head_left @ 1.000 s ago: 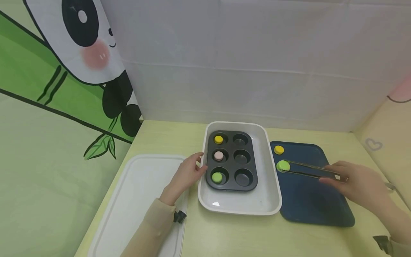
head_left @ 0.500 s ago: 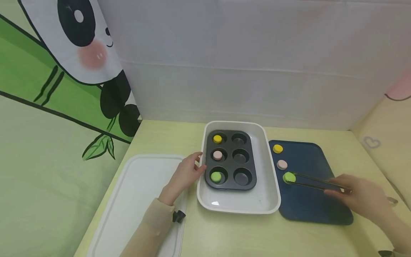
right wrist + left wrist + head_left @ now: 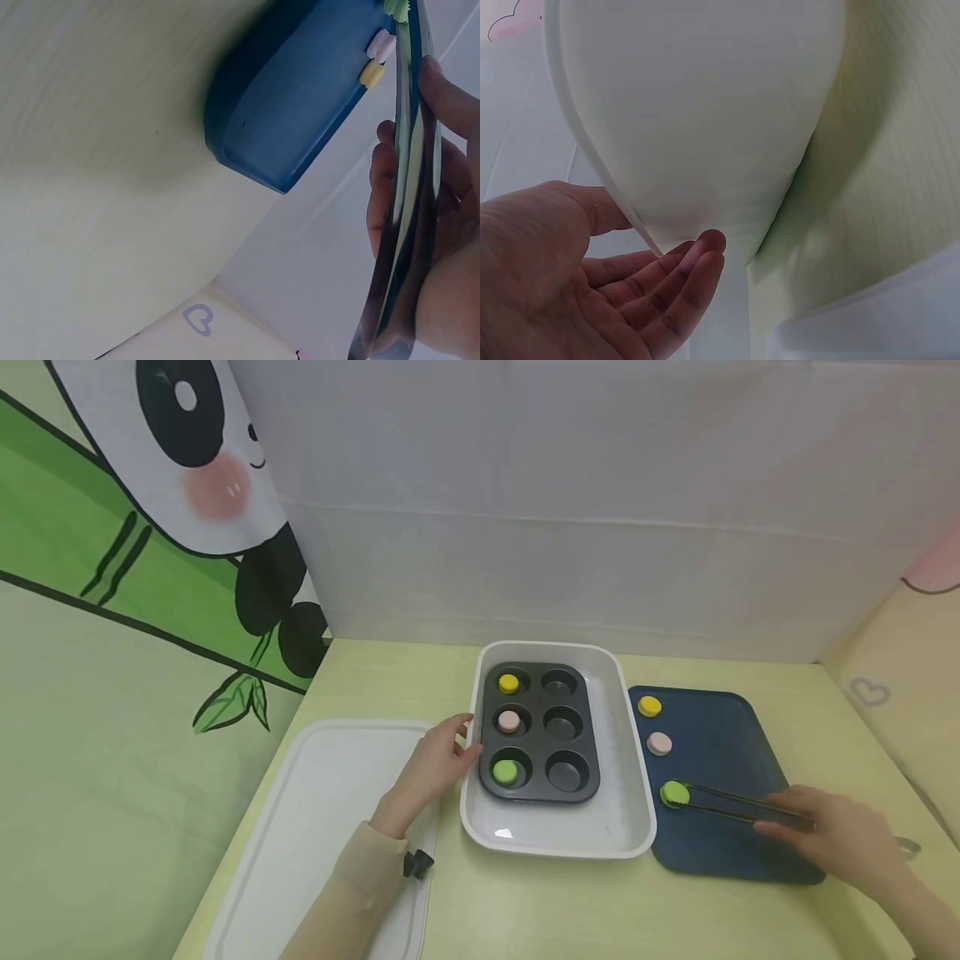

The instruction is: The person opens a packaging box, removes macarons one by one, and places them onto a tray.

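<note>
Tongs [image 3: 427, 187] nip a green macaron [image 3: 674, 792] over the blue tray [image 3: 727, 843]

Right hand [image 3: 840, 835]: fingers curled, pinching the tongs against the thumb; handle end pokes out behind the hand. Tips sit either side of the green macaron, at the left part of the blue tray; from where I stand, can't tell whether it rests on the surface or hangs just above.

Left hand [image 3: 437, 760]: thumb over the rim of the white tub [image 3: 592, 831], fingers loosely bent along the outer wall, holding that edge.

Farther up the blue tray, in a rough line: pink macaron [image 3: 659, 743], then yellow macaron [image 3: 649, 706] near the far left corner.

Inside the white tub: dark muffin tin [image 3: 536, 743], two columns of three cups. Left column, far to near: second yellow macaron [image 3: 508, 683], second pink macaron [image 3: 508, 721], second green macaron [image 3: 506, 772].

Outer ring: white tray [image 3: 300, 827], partly under the left sleeve [image 3: 348, 885]; pale wood desk [image 3: 517, 910] beneath; pale cloth [image 3: 555, 568] behind, cartoon panda [image 3: 150, 485] at left
</note>
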Tool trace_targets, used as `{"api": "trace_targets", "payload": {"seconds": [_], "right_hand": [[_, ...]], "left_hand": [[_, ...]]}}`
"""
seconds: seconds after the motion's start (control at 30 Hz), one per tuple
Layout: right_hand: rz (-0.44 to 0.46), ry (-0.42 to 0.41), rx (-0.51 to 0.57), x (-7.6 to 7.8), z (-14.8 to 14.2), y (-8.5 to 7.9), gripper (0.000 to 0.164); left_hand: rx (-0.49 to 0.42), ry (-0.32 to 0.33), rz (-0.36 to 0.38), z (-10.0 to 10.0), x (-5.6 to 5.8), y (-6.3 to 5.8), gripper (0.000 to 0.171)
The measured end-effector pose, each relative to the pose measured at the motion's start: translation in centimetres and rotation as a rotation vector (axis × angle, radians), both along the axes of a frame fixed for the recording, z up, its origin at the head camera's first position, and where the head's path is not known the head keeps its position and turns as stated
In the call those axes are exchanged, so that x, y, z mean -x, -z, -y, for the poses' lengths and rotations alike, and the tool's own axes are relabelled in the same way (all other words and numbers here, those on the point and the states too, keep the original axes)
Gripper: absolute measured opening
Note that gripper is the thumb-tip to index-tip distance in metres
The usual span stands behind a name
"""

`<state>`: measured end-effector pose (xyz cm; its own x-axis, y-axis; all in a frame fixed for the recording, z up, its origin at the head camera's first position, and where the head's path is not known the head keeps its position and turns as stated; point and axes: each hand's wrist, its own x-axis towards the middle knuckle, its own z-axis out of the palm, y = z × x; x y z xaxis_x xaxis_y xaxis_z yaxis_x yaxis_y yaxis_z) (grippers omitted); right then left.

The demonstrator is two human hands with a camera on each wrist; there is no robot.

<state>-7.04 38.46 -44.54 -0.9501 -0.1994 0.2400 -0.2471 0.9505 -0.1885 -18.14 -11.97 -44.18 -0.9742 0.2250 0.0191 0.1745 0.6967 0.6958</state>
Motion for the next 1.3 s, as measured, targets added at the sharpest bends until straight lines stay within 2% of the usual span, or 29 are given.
{"api": "trace_targets", "payload": {"seconds": [0.53, 0.73, 1.03, 1.3], "right_hand": [[0.006, 0.014, 0.004, -0.37, -0.29, 0.38, 0.044], [0.043, 0.026, 0.007, -0.31, -0.4, 0.33, 0.046], [0.086, 0.05, 0.008, -0.26, -0.38, 0.22, 0.052], [0.074, 0.05, 0.021, -0.22, -0.22, 0.17, 0.052]], "left_hand": [[0.001, -0.004, 0.009, 0.03, -0.24, -0.49, 0.056], [-0.004, -0.004, 0.01, 0.01, -0.33, -0.63, 0.055], [-0.005, 0.0, 0.002, 0.03, -0.27, -0.58, 0.055], [-0.003, 0.003, -0.001, 0.06, -0.12, -0.42, 0.055]]}}
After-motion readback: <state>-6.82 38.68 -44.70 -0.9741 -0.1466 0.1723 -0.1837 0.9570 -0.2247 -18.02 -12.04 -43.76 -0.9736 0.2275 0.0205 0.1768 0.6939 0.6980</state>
